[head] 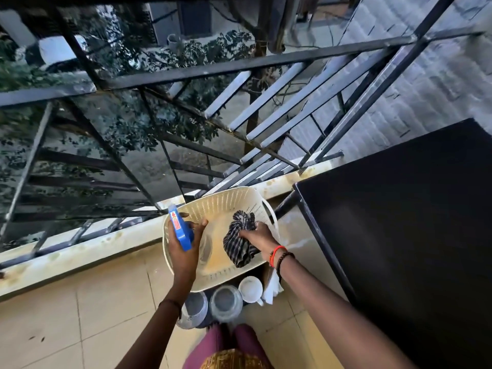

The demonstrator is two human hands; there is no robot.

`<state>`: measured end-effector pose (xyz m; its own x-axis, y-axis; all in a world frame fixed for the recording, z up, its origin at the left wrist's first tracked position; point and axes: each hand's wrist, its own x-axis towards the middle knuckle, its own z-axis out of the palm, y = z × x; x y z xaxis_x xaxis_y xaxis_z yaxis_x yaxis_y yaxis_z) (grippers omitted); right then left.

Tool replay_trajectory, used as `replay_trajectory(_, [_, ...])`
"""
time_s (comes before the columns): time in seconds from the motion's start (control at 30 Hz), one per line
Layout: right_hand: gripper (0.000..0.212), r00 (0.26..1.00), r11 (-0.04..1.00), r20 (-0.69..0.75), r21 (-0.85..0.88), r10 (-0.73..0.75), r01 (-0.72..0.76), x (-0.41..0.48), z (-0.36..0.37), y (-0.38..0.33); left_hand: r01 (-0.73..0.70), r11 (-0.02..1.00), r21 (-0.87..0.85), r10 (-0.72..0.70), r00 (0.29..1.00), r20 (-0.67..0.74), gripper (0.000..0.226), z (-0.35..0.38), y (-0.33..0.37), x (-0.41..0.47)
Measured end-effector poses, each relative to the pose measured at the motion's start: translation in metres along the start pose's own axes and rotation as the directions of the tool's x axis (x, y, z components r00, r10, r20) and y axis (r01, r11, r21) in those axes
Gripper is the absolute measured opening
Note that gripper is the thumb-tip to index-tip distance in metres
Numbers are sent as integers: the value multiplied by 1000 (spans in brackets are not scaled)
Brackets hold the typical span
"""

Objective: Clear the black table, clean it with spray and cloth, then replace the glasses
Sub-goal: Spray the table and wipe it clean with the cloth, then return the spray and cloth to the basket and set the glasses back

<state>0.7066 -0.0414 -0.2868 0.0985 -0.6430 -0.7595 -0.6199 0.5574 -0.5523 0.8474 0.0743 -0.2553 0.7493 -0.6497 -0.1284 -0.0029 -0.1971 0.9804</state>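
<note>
My left hand (183,243) grips a blue spray bottle (180,230) by its trigger head, held over the left side of a cream perforated basket (221,206). A dark striped cloth (239,241) hangs bunched from my right hand (259,235) inside the same basket. Below the basket on the tiled floor stand two clear glasses (225,302) and a white mug (250,288). The black table (399,222) fills the right side, its top bare.
A black metal railing (186,73) runs along the balcony edge beyond a stained concrete ledge (93,249). White paper or tissue (271,288) lies beside the mug. Beige floor tiles (80,315) spread to the left. My purple-clad legs (229,344) are at the bottom.
</note>
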Motion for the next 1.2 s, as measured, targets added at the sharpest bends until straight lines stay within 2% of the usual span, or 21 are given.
replay_trajectory(0.2, [67,991,1000,131,4,26,-26,7,14,-13,-32,999,-22,32,999,-13,44,-3,-3,-1])
replay_trajectory(0.3, [50,971,977,237,202,23,-72,15,19,-18,-21,1000,-19,21,1000,-17,52,-2,-7,-2])
replay_trajectory(0.37, [43,961,967,273,233,40,-107,22,24,-16,9,1000,-13,-10,1000,-27,54,-2,-10,-2])
replay_trajectory(0.43, [42,970,992,232,84,75,-97,28,22,-12,36,999,-16,-36,999,-19,52,-1,-12,-2])
replay_trajectory(0.47, [39,977,996,202,-73,70,-57,31,28,-9,40,999,-5,-40,999,-24,51,-4,-19,-1])
replay_trajectory(0.53, [26,996,917,94,-399,9,29,31,21,-7,42,999,-3,-42,999,-27,50,-3,-18,-1])
replay_trajectory(0.57, [25,997,863,64,-501,-33,61,31,19,-6,45,999,2,-45,998,-33,50,-3,-18,-1])
replay_trajectory(0.7, [23,993,726,37,-679,-114,109,26,14,-5,40,999,14,-39,999,-29,54,-5,-16,-1])
replay_trajectory(0.83, [25,990,752,-21,-653,-143,95,19,11,-7,51,999,13,-50,999,-6,59,-8,-14,-4])
replay_trajectory(0.9, [19,984,784,-40,-611,-171,112,13,8,-8,71,997,14,-71,997,10,65,-10,-12,-6])
replay_trajectory(0.97, [27,978,811,-54,-569,-203,137,5,7,-9,89,996,30,-90,995,31,73,-14,-13,-7])
replay_trajectory(1.03, [17,969,837,-69,-520,-239,170,-7,6,-11,86,994,63,-89,995,44,81,-16,-15,-8])
replay_trajectory(1.2, [41,924,856,-70,-409,-376,317,-43,4,-10,37,985,169,-47,997,57,103,-15,-9,-18])
